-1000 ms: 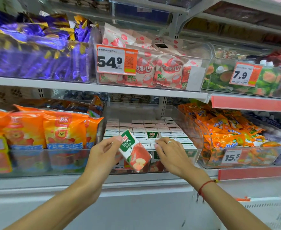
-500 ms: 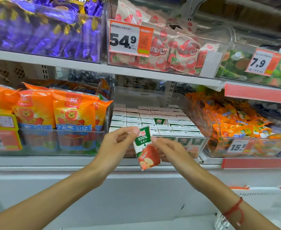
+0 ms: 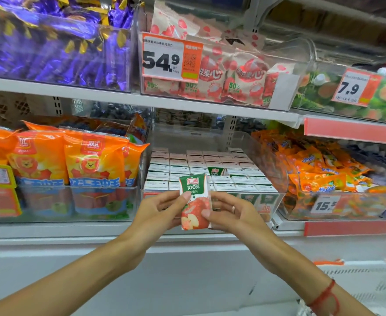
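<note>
A small apple juice carton (image 3: 194, 197), green on top with red apples below, stands upright in front of the shelf. My left hand (image 3: 158, 213) pinches its left edge with thumb and fingers. My right hand (image 3: 230, 213) grips its right edge, thumb on the front near the bottom. Behind it a clear bin (image 3: 276, 179) holds several rows of the same cartons (image 3: 210, 172), seen from the top.
Orange sausage packs (image 3: 73, 160) fill the bin to the left. Orange snack bags (image 3: 324, 172) lie in the bin to the right. On the shelf above are purple candies (image 3: 50, 46), pink lychee sweets (image 3: 233, 74) and price tags. A white basket (image 3: 370, 286) is at lower right.
The carton has come out from the bin toward me and turned upright. My right hand left the cartons in the bin and took hold of the carton's right edge.
</note>
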Demonstrator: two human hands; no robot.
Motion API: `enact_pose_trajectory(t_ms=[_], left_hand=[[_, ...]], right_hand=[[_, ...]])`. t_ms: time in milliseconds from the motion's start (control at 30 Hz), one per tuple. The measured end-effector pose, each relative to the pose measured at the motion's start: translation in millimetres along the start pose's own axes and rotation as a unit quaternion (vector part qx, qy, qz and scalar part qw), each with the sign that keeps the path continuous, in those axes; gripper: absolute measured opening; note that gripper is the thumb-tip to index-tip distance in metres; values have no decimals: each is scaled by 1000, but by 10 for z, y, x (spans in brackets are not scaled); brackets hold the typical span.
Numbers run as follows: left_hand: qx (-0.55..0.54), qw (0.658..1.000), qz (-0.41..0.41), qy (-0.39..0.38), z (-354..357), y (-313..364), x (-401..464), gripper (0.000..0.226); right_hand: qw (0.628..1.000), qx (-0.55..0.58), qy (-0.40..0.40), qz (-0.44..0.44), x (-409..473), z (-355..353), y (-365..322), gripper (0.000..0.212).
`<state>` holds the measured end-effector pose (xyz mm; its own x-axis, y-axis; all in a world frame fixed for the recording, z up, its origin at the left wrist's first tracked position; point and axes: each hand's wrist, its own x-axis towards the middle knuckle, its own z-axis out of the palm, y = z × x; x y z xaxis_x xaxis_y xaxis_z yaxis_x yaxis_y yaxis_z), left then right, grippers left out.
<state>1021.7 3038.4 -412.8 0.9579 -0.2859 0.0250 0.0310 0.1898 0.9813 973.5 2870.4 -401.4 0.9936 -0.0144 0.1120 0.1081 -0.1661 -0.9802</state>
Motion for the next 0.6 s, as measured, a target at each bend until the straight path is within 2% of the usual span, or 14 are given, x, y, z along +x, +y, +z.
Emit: enact_pose_trajectory(t_ms=[233, 333, 433, 500, 600], left_hand=[[18, 998, 29, 56, -35, -17, 4, 18], [40, 998, 31, 41, -50, -9, -11, 20], [58, 998, 8, 4, -99, 36, -14, 35], [79, 996, 0, -50, -123, 58, -17, 34], [87, 991, -8, -100, -130, 62, -25, 21]], right_hand=[[982, -152, 73, -84, -1, 82, 33, 46], [976, -177, 63, -106, -16, 95, 50, 42], [993, -98, 57, -44, 16, 59, 50, 15], [998, -49, 49, 12, 32, 30, 47, 17], [998, -35, 29, 39, 28, 4, 36, 24]])
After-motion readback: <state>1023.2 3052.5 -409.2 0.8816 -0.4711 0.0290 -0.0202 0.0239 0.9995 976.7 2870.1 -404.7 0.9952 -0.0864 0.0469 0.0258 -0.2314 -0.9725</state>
